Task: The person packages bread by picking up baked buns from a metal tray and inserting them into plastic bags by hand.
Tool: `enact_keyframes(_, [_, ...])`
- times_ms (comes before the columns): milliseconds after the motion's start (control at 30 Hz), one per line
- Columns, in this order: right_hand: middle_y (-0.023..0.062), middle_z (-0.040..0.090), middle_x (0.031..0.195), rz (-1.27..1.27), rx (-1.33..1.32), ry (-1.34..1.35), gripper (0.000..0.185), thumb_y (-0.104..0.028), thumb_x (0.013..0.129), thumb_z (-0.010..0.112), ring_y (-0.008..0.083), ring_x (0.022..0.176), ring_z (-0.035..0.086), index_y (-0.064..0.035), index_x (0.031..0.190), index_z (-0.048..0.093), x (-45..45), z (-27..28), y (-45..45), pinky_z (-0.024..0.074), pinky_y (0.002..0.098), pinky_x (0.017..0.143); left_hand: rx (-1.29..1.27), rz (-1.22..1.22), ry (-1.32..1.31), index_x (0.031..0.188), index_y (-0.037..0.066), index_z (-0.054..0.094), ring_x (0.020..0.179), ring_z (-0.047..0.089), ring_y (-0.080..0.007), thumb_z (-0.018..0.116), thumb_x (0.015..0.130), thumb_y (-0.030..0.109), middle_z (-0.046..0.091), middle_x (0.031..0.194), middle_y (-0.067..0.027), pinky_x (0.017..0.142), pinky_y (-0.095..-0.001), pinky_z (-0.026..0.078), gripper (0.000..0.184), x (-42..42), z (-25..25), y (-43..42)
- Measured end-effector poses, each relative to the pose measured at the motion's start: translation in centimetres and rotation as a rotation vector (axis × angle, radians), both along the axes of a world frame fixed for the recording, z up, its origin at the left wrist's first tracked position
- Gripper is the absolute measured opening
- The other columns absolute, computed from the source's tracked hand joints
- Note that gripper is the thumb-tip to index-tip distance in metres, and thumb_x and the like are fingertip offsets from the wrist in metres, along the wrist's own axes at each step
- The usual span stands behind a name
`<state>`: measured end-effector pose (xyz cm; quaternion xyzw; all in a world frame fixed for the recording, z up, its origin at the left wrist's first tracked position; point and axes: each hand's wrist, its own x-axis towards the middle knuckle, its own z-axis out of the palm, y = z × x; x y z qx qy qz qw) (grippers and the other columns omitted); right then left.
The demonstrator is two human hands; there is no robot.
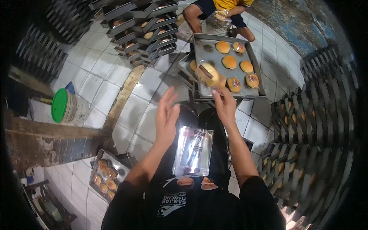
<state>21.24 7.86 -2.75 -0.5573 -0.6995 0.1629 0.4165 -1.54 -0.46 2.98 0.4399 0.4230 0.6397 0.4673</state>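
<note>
My right hand (pixel 226 103) pinches the corner of a clear plastic bag with a bun (pixel 207 74) in it. A dark label shows on that bag, which hangs over the near left part of a metal tray (pixel 251 56). Fingers stretched, my left hand (pixel 166 115) is raised to the left of the bun and touches nothing. On the tray sit several round golden buns (pixel 229 62), some of them in clear wrapping. A stack of clear plastic bags (pixel 193 153) with dark printing lies on my lap.
Across the tray, a person in a yellow top (pixel 230 4) holds a wrapped bun (pixel 221 15). Stacked trays (pixel 143 32) stand at the back left, with more tray stacks (pixel 306 115) at right. A green-lidded bucket (pixel 59 105) and a tray of buns (pixel 107 176) are at left.
</note>
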Motion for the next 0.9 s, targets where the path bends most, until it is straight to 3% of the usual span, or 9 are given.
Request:
enact_keyframes(33, [0.0222, 0.072, 0.109, -0.034, 0.187, -0.24, 0.042, -0.03, 0.101, 0.064, 0.0354, 0.094, 0.071, 0.0038, 0.126, 0.062, 0.4, 0.1, 0.6, 0.056, 0.0425, 0.086, 0.19, -0.013, 0.087, 0.158, 0.001, 0.03, 0.146, 0.039, -0.0326, 0.057, 0.105, 0.022, 0.032, 0.162, -0.0162, 0.115, -0.0425, 0.039, 0.063, -0.3, 2.1, -1.2])
enact_keyframes(67, [0.0236, 0.069, 0.115, -0.039, -0.011, -0.24, 0.045, -0.03, 0.1, 0.065, 0.0375, 0.101, 0.069, 0.0041, 0.129, 0.06, 0.7, 0.0, 0.2, 0.0541, 0.0427, 0.091, 0.12, -0.505, -0.384, 0.157, 0.0, 0.031, 0.141, 0.044, -0.0363, 0.059, 0.103, 0.028, 0.037, 0.158, -0.0188, 0.109, -0.0455, 0.044, 0.067, -2.1, 4.6, -2.6])
enact_keyframes(133, [0.0265, 0.065, 0.125, -0.041, -0.4, -0.224, 0.052, -0.032, 0.099, 0.065, 0.0417, 0.114, 0.065, 0.0048, 0.134, 0.056, 0.6, -0.6, -1.5, 0.0503, 0.0432, 0.1, 0.1, -0.91, -0.518, 0.156, 0.0, 0.032, 0.141, 0.045, -0.0361, 0.059, 0.103, 0.027, 0.038, 0.158, -0.0186, 0.109, -0.0452, 0.044, 0.065, -4.5, 7.0, -5.7])
enact_keyframes(400, [0.0143, 0.065, 0.129, -0.003, -0.236, 0.242, 0.042, -0.019, 0.097, 0.069, 0.022, 0.119, 0.064, 0.0002, 0.133, 0.059, 1.7, -1.3, -11.2, 0.0509, 0.0335, 0.098, -0.109, -0.458, 0.259, 0.154, 0.001, 0.037, 0.137, 0.047, -0.0355, 0.058, 0.103, 0.022, 0.041, 0.157, -0.0175, 0.107, -0.0442, 0.045, 0.059, -1.9, 4.0, -10.3])
enact_keyframes(533, [0.0121, 0.07, 0.121, -0.117, -0.375, 0.329, 0.037, -0.018, 0.099, 0.067, 0.0206, 0.107, 0.069, -0.0005, 0.131, 0.061, 4.5, 0.1, -14.1, 0.0546, 0.0334, 0.092, 0.198, -0.164, 1.027, 0.153, 0.001, 0.039, 0.135, 0.048, -0.0351, 0.057, 0.103, 0.02, 0.042, 0.156, -0.017, 0.107, -0.0436, 0.046, 0.056, 1.1, 1.4, -9.6])
enact_keyframes(667, [0.018, 0.066, 0.127, 0.071, -0.39, 0.19, 0.042, -0.015, 0.092, 0.072, 0.031, 0.12, 0.065, -0.0011, 0.13, 0.061, 5.1, 3.5, -17.0, 0.0501, 0.042, 0.103, 0.347, -0.208, 1.568, 0.151, 0.001, 0.042, 0.133, 0.05, -0.0348, 0.057, 0.103, 0.018, 0.044, 0.155, -0.0165, 0.106, -0.0431, 0.047, 0.053, 1.2, -1.2, -9.5])
enact_keyframes(833, [0.0115, 0.067, 0.118, 0.279, -0.208, -0.081, 0.049, -0.01, 0.082, 0.08, 0.0322, 0.113, 0.064, -0.0022, 0.127, 0.061, 3.2, 7.2, -18.1, 0.0388, 0.0481, 0.114, 0.614, -0.32, 1.723, 0.15, 0.002, 0.045, 0.131, 0.051, -0.0344, 0.056, 0.103, 0.015, 0.046, 0.154, -0.0158, 0.105, -0.0424, 0.047, 0.05, -1.3, -2.4, -10.5])
enact_keyframes(867, [0.0105, 0.067, 0.113, 0.339, -0.262, -0.096, 0.046, -0.011, 0.082, 0.08, 0.0318, 0.109, 0.064, -0.0026, 0.124, 0.063, 3.5, 7.3, -17.6, 0.0392, 0.0486, 0.114, 0.775, -0.197, 1.555, 0.153, 0.003, 0.042, 0.138, 0.047, -0.03, 0.056, 0.1, 0.008, 0.04, 0.158, -0.0179, 0.106, -0.0362, 0.047, 0.055, -1.9, -3.7, -10.7])
enact_keyframes(900, [0.0095, 0.067, 0.108, 0.399, -0.321, -0.113, 0.042, -0.012, 0.083, 0.08, 0.0315, 0.106, 0.065, -0.003, 0.121, 0.064, 3.7, 7.4, -17.0, 0.0396, 0.0492, 0.114, 0.434, -0.271, 1.103, 0.152, 0.003, 0.044, 0.139, 0.046, -0.0293, 0.056, 0.1, 0.007, 0.038, 0.159, -0.0189, 0.106, -0.0369, 0.047, 0.054, -1.1, -2.8, -10.8])
